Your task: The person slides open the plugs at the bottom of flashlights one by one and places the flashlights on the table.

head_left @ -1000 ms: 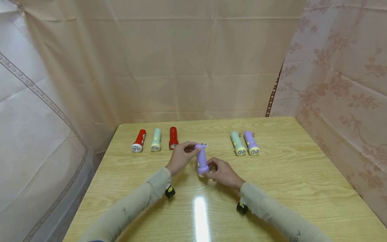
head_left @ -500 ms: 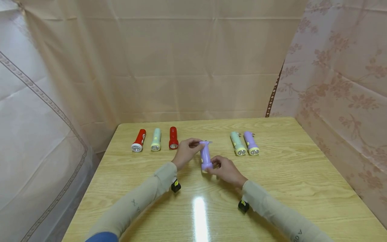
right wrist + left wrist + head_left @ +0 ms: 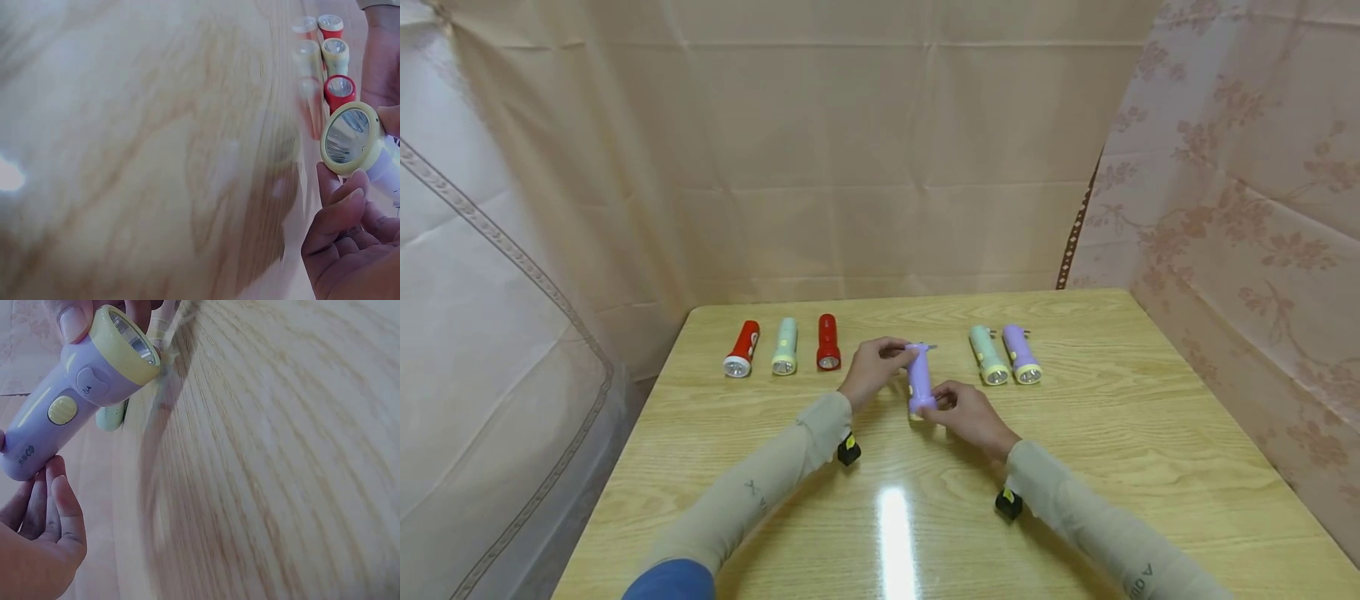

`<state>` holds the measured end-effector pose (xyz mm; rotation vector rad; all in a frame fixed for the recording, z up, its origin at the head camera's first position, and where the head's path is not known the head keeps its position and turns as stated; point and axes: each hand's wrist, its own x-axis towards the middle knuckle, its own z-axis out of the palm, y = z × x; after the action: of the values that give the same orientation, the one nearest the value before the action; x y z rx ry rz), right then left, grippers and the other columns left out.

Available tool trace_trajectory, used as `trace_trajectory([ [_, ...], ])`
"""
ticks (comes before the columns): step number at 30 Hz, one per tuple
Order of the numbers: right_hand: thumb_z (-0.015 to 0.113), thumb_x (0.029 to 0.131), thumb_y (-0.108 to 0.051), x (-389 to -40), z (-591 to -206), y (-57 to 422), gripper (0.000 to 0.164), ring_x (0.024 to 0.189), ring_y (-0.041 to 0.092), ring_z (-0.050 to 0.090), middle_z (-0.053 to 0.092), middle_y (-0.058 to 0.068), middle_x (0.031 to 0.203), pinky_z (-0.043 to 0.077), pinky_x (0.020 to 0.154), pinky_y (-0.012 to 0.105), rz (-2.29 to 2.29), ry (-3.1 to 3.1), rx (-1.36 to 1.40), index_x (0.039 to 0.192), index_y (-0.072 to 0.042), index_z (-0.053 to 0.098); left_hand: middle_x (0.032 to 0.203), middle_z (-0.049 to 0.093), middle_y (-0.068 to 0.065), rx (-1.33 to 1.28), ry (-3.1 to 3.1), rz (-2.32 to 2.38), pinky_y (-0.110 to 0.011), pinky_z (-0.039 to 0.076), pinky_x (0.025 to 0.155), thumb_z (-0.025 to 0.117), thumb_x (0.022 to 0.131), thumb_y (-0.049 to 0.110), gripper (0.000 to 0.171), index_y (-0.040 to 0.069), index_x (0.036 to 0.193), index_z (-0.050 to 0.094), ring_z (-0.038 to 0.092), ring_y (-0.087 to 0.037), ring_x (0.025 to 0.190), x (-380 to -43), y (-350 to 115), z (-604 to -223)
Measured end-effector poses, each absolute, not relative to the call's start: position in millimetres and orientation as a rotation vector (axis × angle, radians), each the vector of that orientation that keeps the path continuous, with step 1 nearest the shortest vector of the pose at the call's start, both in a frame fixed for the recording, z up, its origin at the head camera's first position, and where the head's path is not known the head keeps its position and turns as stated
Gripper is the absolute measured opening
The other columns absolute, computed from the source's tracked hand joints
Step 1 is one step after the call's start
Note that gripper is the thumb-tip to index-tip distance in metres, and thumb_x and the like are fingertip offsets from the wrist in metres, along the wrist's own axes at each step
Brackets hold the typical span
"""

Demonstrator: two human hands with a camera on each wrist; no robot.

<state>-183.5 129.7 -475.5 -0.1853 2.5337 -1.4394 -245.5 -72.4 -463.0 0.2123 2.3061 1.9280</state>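
A purple flashlight (image 3: pixel 919 381) with a pale yellow head ring is held between both hands, tilted, over the middle of the table. My left hand (image 3: pixel 872 368) pinches its tail end, where small prongs stick out. At the head end, my right hand (image 3: pixel 973 417) grips it between thumb and fingers. The left wrist view shows the yellow switch (image 3: pixel 62 410) on the barrel and the left hand's (image 3: pixel 44 544) fingers against the tail. Seen in the right wrist view, the clear lens (image 3: pixel 349 135) faces the camera, with the right hand (image 3: pixel 350 244) beneath the head.
On the table (image 3: pixel 1112 467), a red flashlight with white head (image 3: pixel 742 348), a mint one (image 3: pixel 785 346) and an all-red one (image 3: pixel 827 342) lie in a row at left. A mint flashlight (image 3: pixel 988 355) and another purple one (image 3: pixel 1022 354) lie side by side at right. Curtains hang behind.
Both hands have moved the purple flashlight a little to the right and farther from the body. Their grips look the same, and the flashlights on the table have stayed put.
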Motion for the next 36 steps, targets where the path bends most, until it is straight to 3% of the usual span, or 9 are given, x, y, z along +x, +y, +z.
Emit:
trace_trajectory([
  [28, 0.080, 0.090, -0.036, -202.5, -477.1, 152.0, 0.048, 0.100, 0.023, 0.066, 0.072, 0.010, 0.108, 0.055, 0.085, 0.035, -1.405, 2.580, -0.115, 0.119, 0.001, 0.069, 0.102, 0.074, -0.007, 0.138, 2.186, 1.920, -0.048, 0.057, 0.087, 0.079, 0.093, 0.032, 0.037, 0.007, 0.119, 0.071, 0.073, -0.020, 0.089, -274.9, -40.5, -466.3],
  [36, 0.079, 0.091, -0.039, -207.6, -474.6, 154.8, 0.049, 0.102, 0.024, 0.065, 0.071, 0.011, 0.111, 0.054, 0.086, 0.037, -1.393, 2.584, -0.065, 0.119, 0.000, 0.069, 0.098, 0.072, -0.009, 0.111, 2.178, 1.940, -0.047, 0.059, 0.077, 0.079, 0.093, 0.029, 0.036, 0.005, 0.119, 0.071, 0.071, -0.021, 0.083, -285.7, -33.3, -472.1],
])
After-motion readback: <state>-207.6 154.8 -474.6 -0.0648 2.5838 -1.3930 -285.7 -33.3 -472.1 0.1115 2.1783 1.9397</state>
